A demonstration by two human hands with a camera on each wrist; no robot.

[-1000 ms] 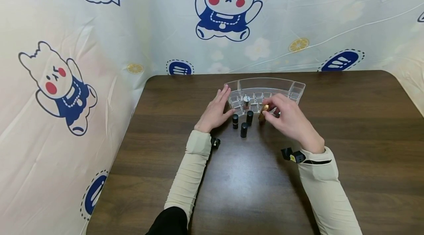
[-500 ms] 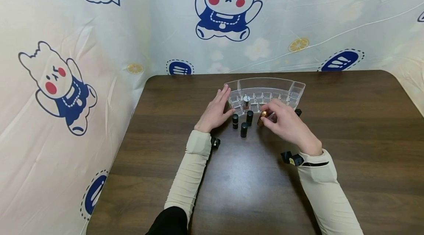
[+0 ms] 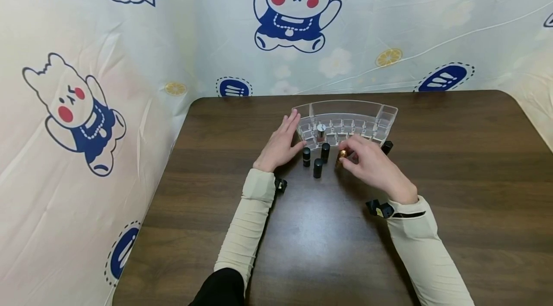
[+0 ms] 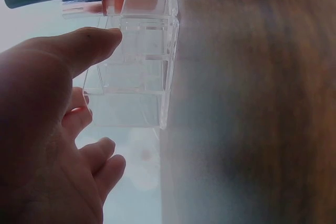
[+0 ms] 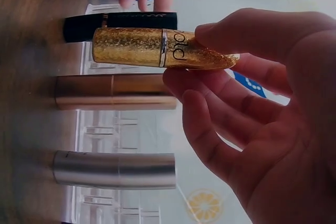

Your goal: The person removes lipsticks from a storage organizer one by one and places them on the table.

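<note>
My right hand pinches a glittery gold lipstick between thumb and fingers, in front of the clear acrylic organizer. In the right wrist view, a rose-gold lipstick and a silver lipstick stand nearby; my right hand hides them in the head view. My left hand rests against the organizer's left end, fingers extended, thumb at its front corner. One silver-capped lipstick stands in an organizer slot. Black lipsticks stand in front: one by my left thumb, another black lipstick, and a nearer black lipstick.
Another dark tube shows past my right hand, by the organizer's right corner. The brown wooden table ends at a patterned curtain behind the organizer.
My right hand has drawn slightly back toward me and lowered, bringing the gold lipstick from the organizer's front edge. The dark tube on the right has come into sight. My left hand stays put.
</note>
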